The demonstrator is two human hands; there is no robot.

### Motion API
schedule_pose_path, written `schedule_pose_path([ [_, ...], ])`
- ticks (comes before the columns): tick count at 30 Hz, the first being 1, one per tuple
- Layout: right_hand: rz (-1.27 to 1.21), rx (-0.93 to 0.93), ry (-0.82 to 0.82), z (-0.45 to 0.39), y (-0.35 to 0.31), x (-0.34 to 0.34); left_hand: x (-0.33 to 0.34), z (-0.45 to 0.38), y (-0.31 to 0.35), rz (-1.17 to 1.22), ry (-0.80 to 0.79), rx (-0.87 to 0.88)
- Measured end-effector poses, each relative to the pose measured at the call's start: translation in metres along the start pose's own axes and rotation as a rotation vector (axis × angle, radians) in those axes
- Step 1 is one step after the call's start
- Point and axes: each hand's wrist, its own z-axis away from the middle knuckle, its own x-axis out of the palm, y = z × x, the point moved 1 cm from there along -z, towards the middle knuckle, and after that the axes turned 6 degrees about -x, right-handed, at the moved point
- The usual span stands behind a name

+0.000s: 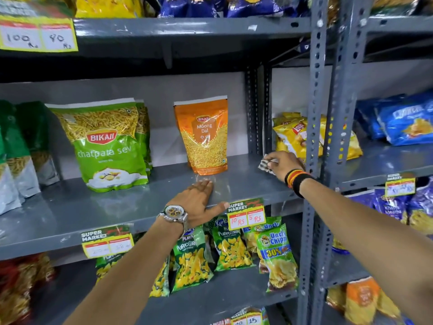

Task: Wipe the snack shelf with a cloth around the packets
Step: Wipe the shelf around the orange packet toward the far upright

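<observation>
R hand (284, 165) fingers pinch cloth (264, 165) on shelf (140, 202); L hand (199, 202) fingers together, flat.

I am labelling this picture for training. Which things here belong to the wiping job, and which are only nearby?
Job: cloth in right hand; grey shelf; Moong Dal packet; left hand flat on shelf.
Nearby: price tag; Puffcorn packets below.
</observation>
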Motion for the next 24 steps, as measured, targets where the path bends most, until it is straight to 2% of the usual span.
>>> schedule_pose_path([
  [4,0.091,0.008,-0.082,0.001,0.0,0.01,0.002,-0.003,-0.003,0.006,0.003,0.016],
  [8,0.062,-0.215,-0.22,0.032,-0.018,0.005,0.004,-0.002,-0.003,0.009,0.014,0.028],
  [11,-0.071,-0.346,-0.305,0.067,-0.04,-0.002,0.004,0.0,-0.003,0.009,0.001,0.039],
  [15,-0.201,-0.267,-0.164,0.042,-0.044,-0.013,0.003,-0.001,-0.003,0.013,0.005,0.055],
  [19,-0.153,-0.128,-0.034,-0.019,-0.03,-0.011,0.002,-0.002,-0.004,0.023,-0.004,0.053],
  [24,-0.101,-0.044,-0.008,-0.082,-0.009,0.013,0.002,0.0,-0.003,0.04,-0.023,0.026],
])
